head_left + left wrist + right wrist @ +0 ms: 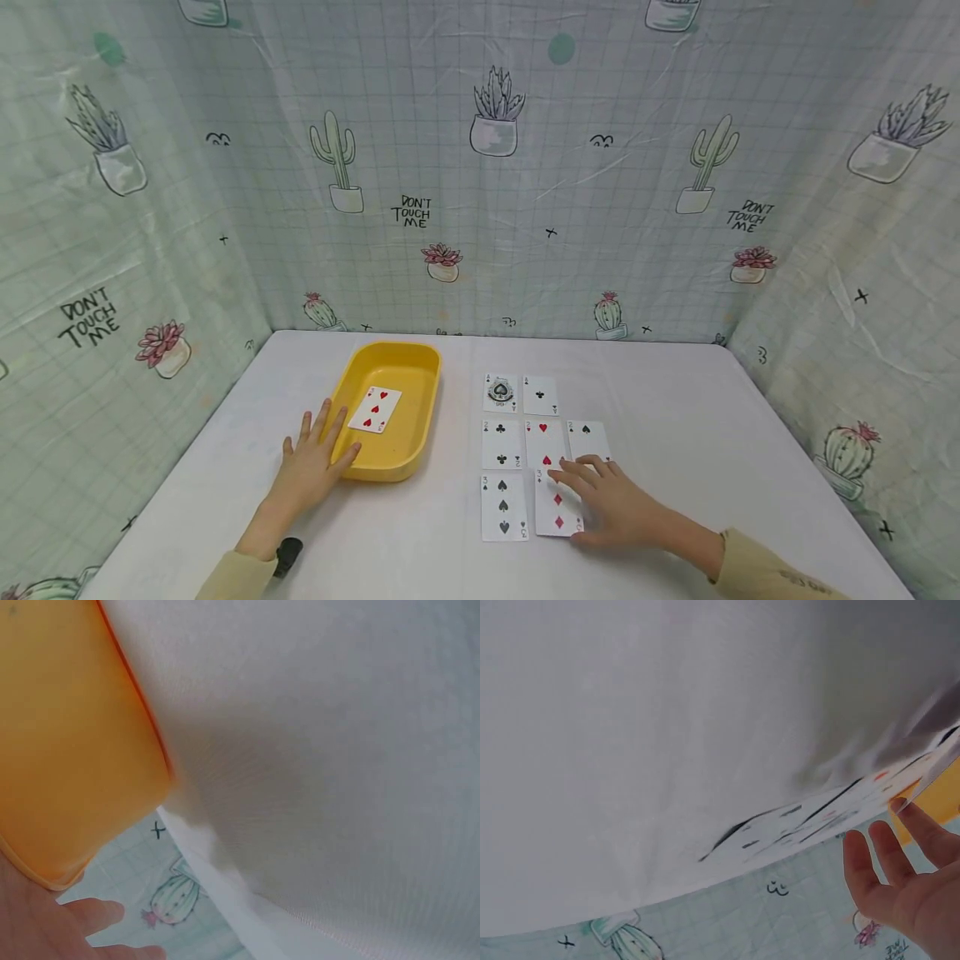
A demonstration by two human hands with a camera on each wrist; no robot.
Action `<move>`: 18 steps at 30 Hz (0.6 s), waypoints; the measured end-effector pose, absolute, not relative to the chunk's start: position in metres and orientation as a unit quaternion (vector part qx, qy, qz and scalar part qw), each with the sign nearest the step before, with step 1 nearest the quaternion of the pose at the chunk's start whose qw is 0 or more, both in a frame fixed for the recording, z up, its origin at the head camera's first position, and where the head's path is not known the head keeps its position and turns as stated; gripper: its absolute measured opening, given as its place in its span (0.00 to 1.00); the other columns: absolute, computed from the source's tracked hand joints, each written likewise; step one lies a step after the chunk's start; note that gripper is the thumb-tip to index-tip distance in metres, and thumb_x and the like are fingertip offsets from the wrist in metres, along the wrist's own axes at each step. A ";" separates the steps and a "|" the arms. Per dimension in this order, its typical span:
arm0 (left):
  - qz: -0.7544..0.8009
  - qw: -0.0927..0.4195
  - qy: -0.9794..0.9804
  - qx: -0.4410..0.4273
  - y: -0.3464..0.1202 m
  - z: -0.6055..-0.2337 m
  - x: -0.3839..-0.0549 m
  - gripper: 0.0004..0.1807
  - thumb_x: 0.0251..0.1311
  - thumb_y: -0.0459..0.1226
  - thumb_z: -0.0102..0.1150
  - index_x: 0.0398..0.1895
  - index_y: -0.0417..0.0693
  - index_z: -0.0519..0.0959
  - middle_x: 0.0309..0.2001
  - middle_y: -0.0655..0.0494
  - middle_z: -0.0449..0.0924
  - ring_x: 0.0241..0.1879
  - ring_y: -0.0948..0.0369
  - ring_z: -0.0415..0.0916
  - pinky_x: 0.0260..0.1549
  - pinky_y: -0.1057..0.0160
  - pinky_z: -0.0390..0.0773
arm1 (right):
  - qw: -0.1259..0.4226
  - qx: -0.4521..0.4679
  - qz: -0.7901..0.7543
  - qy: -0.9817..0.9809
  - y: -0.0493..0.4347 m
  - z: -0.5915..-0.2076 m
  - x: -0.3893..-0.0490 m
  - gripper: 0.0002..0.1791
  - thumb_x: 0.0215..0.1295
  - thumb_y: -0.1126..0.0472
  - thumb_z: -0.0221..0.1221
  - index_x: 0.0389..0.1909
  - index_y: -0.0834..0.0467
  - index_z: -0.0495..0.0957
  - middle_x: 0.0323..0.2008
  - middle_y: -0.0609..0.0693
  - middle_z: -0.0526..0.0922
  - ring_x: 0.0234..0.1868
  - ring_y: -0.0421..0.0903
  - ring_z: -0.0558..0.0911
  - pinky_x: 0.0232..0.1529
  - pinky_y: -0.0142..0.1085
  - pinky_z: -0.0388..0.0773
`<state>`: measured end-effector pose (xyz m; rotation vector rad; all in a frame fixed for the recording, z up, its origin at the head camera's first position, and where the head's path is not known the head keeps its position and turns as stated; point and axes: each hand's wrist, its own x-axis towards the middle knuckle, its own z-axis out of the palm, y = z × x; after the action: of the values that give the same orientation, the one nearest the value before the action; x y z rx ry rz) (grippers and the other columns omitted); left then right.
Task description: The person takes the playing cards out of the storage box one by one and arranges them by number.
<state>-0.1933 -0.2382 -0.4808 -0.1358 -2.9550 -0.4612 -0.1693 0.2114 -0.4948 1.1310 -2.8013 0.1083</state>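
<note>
My right hand (pixel 618 504) pinches the three of diamonds (pixel 557 518) by its edges, thumb at the lower right corner and index finger near the top; the right wrist view shows the index fingertip at the card's edge. Left of that card lies the three of spades (pixel 504 508). Above are the two of clubs (pixel 501 444), two of hearts (pixel 543 437) and two of spades (pixel 587 437), this last partly behind my fingers. My left hand (pixel 311 462) rests with fingers spread on the side of the yellow tray (pixel 420 400), which holds the three of hearts (pixel 375 409).
The ace of spades (pixel 500 392) and ace of clubs (pixel 540 395) form the farthest row on the white table (pixel 675 400). Cloth printed with cactuses (pixel 510 192) hangs behind and at both sides. A black object (pixel 288 555) is at my left wrist.
</note>
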 end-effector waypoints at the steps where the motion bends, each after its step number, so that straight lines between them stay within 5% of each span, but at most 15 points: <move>1: -0.154 0.074 -0.984 -0.046 -0.238 -0.481 -0.193 0.39 0.61 0.56 0.41 0.69 0.46 0.47 0.70 0.41 0.38 0.66 0.35 0.38 0.52 0.27 0.43 | 0.060 0.375 0.033 -0.924 0.212 -0.497 -0.168 0.44 0.45 0.34 0.58 0.64 0.43 0.56 0.61 0.46 0.66 0.59 0.47 0.62 0.52 0.50 0.65; 18: -0.154 0.077 -0.984 -0.047 -0.239 -0.482 -0.194 0.39 0.60 0.56 0.41 0.69 0.46 0.48 0.70 0.41 0.39 0.65 0.34 0.39 0.52 0.26 0.44 | 0.086 0.420 0.028 -0.903 0.208 -0.509 -0.168 0.43 0.46 0.36 0.58 0.65 0.44 0.56 0.61 0.45 0.66 0.58 0.45 0.63 0.49 0.47 0.66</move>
<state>-0.1936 -0.2389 -0.4823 -0.1406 -2.9477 -0.4610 -0.1676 0.2085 -0.5094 1.2527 -2.6899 0.0825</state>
